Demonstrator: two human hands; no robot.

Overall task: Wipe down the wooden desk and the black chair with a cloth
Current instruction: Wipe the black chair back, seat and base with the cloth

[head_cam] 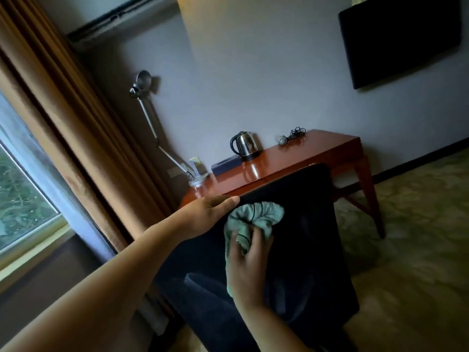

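Chair step under way — your left hand point(203, 214) grips the top left corner of the black chair point(299, 224), steadying its back, while your right hand point(247, 265) clutches the bunched green cloth point(253, 217) against it. Next, likely sweep across the back toward its right edge. Behind, the wooden desk point(291, 158) carries a kettle point(245, 146) — contents hidden.
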